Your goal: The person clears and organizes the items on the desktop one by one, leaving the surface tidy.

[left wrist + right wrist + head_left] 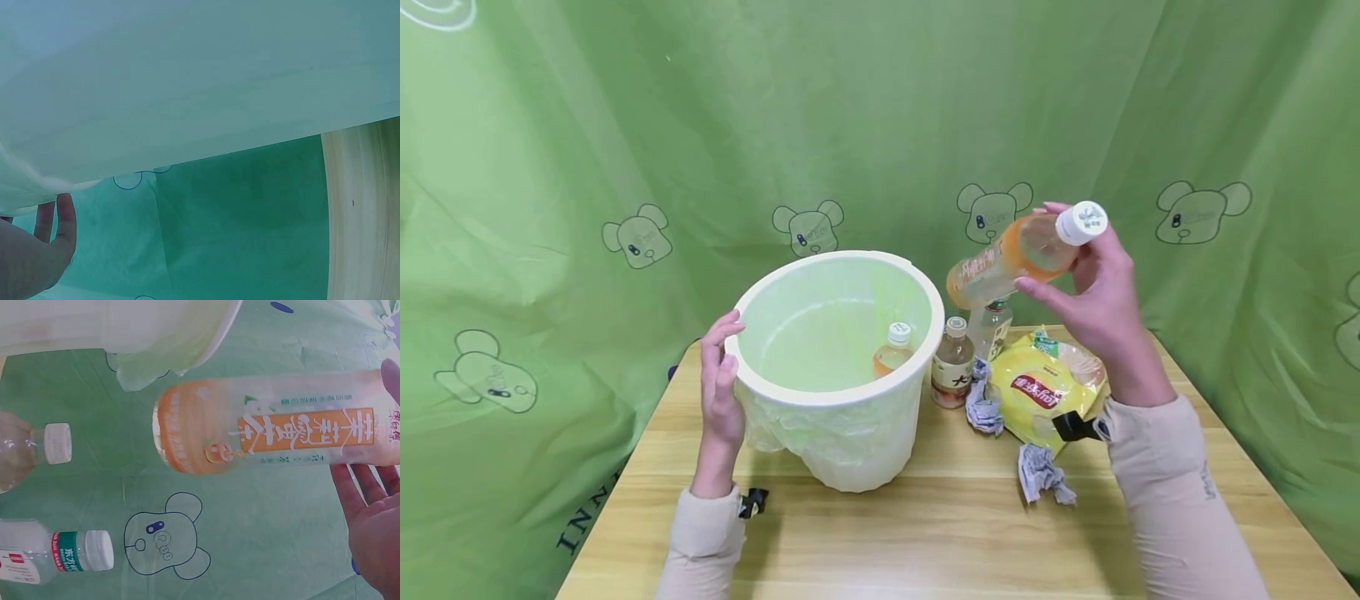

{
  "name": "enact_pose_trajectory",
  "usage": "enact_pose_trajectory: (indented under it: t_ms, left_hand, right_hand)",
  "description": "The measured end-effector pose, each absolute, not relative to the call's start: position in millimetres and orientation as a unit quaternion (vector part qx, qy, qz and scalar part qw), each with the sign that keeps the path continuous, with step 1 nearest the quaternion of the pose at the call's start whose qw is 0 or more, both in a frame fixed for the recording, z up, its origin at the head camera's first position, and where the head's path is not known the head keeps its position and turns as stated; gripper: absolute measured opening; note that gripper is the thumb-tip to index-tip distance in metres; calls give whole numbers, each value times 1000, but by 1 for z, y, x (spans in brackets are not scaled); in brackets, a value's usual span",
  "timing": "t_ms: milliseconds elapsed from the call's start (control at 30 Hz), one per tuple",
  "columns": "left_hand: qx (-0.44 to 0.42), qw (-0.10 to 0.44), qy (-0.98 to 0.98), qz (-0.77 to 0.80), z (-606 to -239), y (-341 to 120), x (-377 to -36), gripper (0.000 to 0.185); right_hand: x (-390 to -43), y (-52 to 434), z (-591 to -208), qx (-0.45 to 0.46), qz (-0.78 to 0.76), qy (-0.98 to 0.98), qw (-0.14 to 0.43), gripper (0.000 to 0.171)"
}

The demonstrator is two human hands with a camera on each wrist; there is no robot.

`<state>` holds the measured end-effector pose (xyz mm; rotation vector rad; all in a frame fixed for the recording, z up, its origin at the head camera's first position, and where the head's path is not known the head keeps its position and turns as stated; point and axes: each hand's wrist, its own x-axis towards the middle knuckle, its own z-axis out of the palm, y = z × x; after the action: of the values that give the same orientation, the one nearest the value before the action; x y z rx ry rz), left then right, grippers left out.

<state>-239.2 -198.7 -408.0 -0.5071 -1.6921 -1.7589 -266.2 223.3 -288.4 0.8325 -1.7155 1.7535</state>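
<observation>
A white bucket with a thin plastic liner over its rim stands on the wooden table. My left hand rests against the left side of that rim, fingertips and thumb spread along the outside. In the left wrist view the fingers touch the rim's underside. My right hand grips an orange-labelled drink bottle near its capped end. This bottle is tilted, its base pointing left towards the bucket, above the other bottles. Inside the bucket is another bottle with orange liquid and a white cap.
Right of the bucket stand a brown drink bottle and a clear bottle. Beside them lie a yellow Lay's chip bag and two crumpled papers, one near the bottles, another paper nearer. A green curtain hangs behind.
</observation>
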Motion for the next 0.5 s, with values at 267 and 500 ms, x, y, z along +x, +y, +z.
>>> enact_pose_trajectory:
  t_ms: [267, 500]
  left_hand:
    - [-188, 316, -645, -670, -408, -199, -240, 51]
    - [-186, 316, -645, -670, -408, -198, -239, 51]
  right_hand:
    - [-267, 220, -282, 333, 677, -574, 319, 75]
    - [-266, 213, -282, 330, 700, -541, 330, 71]
